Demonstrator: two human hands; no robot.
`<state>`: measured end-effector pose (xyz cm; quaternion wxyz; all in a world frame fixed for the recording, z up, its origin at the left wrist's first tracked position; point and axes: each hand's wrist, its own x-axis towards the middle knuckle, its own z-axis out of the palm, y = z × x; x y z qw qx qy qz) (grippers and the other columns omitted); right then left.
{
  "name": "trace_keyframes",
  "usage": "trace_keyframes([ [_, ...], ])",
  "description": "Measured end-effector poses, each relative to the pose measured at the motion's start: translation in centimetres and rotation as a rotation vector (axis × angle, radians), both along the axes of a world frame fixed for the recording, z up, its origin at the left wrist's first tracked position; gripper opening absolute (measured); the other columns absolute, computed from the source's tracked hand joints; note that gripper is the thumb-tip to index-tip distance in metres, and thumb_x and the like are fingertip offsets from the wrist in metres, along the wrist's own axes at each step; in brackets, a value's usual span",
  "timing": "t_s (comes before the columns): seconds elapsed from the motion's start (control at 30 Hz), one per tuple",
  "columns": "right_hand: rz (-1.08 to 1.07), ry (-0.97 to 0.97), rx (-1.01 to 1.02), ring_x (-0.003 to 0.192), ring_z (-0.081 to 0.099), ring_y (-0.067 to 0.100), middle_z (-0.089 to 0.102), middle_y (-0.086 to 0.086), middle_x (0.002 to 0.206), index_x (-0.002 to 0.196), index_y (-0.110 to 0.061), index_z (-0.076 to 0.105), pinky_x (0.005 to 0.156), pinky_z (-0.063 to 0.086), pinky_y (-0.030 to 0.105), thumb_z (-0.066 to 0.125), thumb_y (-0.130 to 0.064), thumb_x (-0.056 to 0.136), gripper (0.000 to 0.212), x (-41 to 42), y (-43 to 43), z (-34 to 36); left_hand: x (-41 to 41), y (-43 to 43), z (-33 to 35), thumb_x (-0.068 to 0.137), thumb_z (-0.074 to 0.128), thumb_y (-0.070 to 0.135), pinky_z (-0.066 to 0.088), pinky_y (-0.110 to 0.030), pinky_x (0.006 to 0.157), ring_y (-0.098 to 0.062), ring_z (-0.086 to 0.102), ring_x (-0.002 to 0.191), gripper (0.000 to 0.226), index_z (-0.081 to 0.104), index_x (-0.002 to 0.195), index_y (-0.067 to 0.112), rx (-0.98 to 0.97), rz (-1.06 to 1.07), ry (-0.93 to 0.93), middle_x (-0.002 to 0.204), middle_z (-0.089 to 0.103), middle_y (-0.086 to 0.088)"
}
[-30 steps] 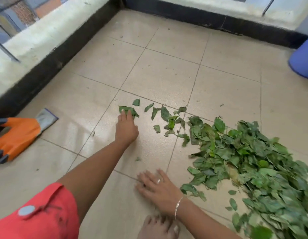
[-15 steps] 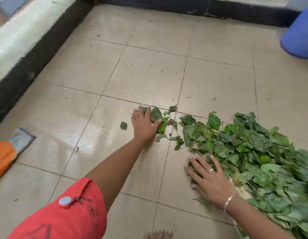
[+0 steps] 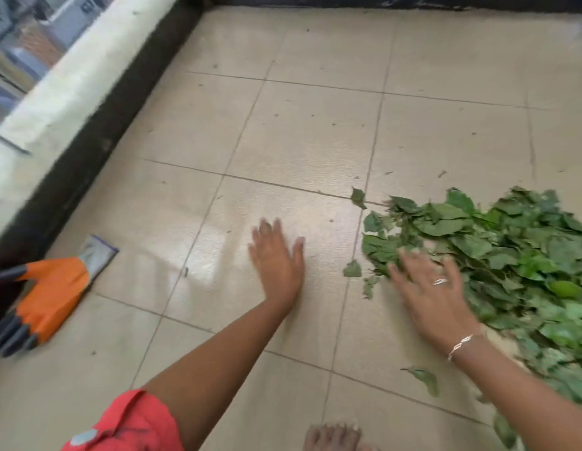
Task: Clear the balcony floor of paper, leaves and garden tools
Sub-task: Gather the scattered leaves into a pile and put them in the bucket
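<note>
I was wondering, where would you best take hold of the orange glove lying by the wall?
Pinch the grey cuff of the orange glove, coming from the open-floor side: it lies flat, cuff pointing away from the wall, dark fingertips toward it. The left hand is nearer.

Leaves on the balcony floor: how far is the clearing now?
Done: most leaves lie in one pile. In hand: the right hand rests spread on its edge; the left hand is open over bare floor. Left: the pile, some stray leaves, the orange glove.
</note>
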<state>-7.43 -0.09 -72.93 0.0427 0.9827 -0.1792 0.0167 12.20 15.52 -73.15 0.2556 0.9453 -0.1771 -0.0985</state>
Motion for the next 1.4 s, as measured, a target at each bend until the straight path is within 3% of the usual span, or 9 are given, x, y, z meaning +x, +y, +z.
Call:
trace_keyframes([
  [0.13,0.396,0.008,0.147,0.113,0.059,0.03,0.058,0.014,0.127,0.122,-0.016,0.045,0.097,0.027,0.052,0.032,-0.012,0.067,0.057,4.8,11.5,-1.0,3.9,7.2,-0.6,0.098,0.035,0.043,0.0,-0.052,0.115,-0.034,-0.003,0.145,0.064,0.014,0.15,0.012,0.202,0.428,0.001,0.157,0.002,-0.016],
  [0.27,0.527,0.282,0.227,0.131,0.042,0.027,0.044,0.008,0.143,0.133,-0.017,0.048,0.108,0.024,0.057,0.06,-0.034,0.079,0.058,7.1,16.9,-1.4,4.8,9.9,-1.1,0.097,0.037,0.045,0.001,-0.051,0.115,-0.039,-0.005,0.143,0.07,0.009,0.15,0.009,0.174,0.536,0.096,0.155,-0.002,-0.024],
  [0.4,0.487,0.375,0.233,0.141,-0.021,0.023,-0.031,0.003,0.143,0.147,-0.013,-0.01,0.104,-0.02,0.055,0.027,-0.049,0.096,0.072,8.3,13.1,-1.5,4.6,6.6,-1.4,0.098,0.033,0.044,-0.001,-0.043,0.116,-0.034,-0.001,0.145,0.069,0.006,0.15,0.008,0.124,0.244,0.068,0.156,0.001,-0.022],
  [0.63,0.14,0.427,0.106,0.132,-0.032,0.022,-0.031,0.007,0.145,0.138,-0.013,-0.026,0.103,-0.031,0.048,-0.023,-0.059,0.07,0.082,6.2,2.2,-1.4,1.9,-1.8,-1.7,0.1,0.031,0.04,-0.005,-0.036,0.116,-0.026,-0.004,0.146,0.062,0.01,0.15,0.01,0.087,-0.335,0.042,0.158,-0.001,-0.013],
  [0.9,-0.139,0.497,0.051,0.145,-0.002,0.023,0.001,0.007,0.157,0.149,-0.012,0.001,0.11,-0.014,0.054,0.01,-0.048,0.096,0.065,-0.2,-6.3,1.0,-7.9,-6.6,0.6,0.09,0.022,0.048,-0.003,-0.029,0.115,-0.019,-0.001,0.146,0.069,0.014,0.15,0.014,-0.142,-0.768,0.346,0.158,0.003,-0.008],
  [1.0,0.036,0.379,-0.082,0.144,0.005,0.028,0.001,0.013,0.154,0.147,-0.008,0.016,0.109,-0.014,0.054,0.013,-0.041,0.095,0.062,-2.0,-6.6,1.9,-8.9,-5.5,0.7,0.093,0.026,0.052,0.0,-0.03,0.116,-0.02,0.003,0.146,0.069,0.015,0.149,0.014,-0.141,-0.844,0.21,0.158,0.008,-0.008],
  [1.1,0.34,0.227,-0.071,0.134,0.028,0.026,0.028,0.012,0.144,0.137,-0.009,0.04,0.111,0.012,0.056,0.026,-0.034,0.085,0.059,-5.5,-1.9,1.5,-8.7,-3.1,-0.8,0.096,0.021,0.055,0.003,-0.035,0.118,-0.026,0.007,0.144,0.072,0.011,0.15,0.009,-0.079,-1.164,-0.134,0.156,0.011,-0.015],
  [1.23,0.666,0.458,-0.013,0.135,0.035,0.029,0.042,0.008,0.143,0.139,-0.014,0.037,0.113,0.007,0.059,0.036,-0.041,0.09,0.057,-9.9,1.6,-0.6,-9.7,-1.2,-2.6,0.095,0.027,0.054,0.007,-0.041,0.118,-0.032,0.012,0.143,0.073,0.013,0.149,0.006,0.0,-1.604,-0.315,0.153,0.019,-0.022],
  [1.4,0.229,0.297,-0.095,0.139,0.019,0.03,0.025,0.011,0.149,0.141,-0.01,0.03,0.114,-0.002,0.053,0.059,-0.025,0.078,0.07,-11.2,-5.3,1.0,-12.8,-0.3,-2.9,0.095,0.033,0.052,0.017,-0.048,0.116,-0.039,0.029,0.138,0.072,0.01,0.151,0.012,0.019,-1.761,-0.375,0.148,0.029,-0.026],
])
